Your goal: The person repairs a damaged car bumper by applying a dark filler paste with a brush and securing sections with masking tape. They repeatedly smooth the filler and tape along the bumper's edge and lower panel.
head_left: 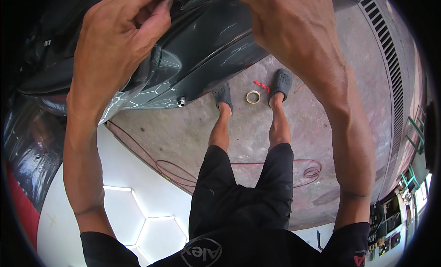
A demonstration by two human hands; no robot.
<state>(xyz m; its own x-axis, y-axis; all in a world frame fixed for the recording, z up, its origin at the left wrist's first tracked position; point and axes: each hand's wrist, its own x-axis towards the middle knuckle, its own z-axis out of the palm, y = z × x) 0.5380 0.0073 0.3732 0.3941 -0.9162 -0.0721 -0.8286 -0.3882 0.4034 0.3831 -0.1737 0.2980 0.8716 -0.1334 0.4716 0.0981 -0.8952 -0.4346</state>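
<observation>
A dark grey, glossy car body [216,67] runs across the upper part of the head view, with bright hexagon reflections on its curved panel. My left hand [117,35] is raised over it at the upper left. Its thumb and forefinger come together near the top edge; whatever lies between them is too hidden to make out. Up at the top right is my right hand [294,25], bent at the wrist. The upper edge of the picture cuts off its fingers, so their grip is out of sight.
On the concrete floor by my dark clogs [281,81] lie a tape roll [248,99] and a red twisted strip [262,86]. A reddish hose [312,173] is looped behind my legs. A slotted drain grate [390,55] curves along the right. Hexagon lights [147,218] glow at lower left.
</observation>
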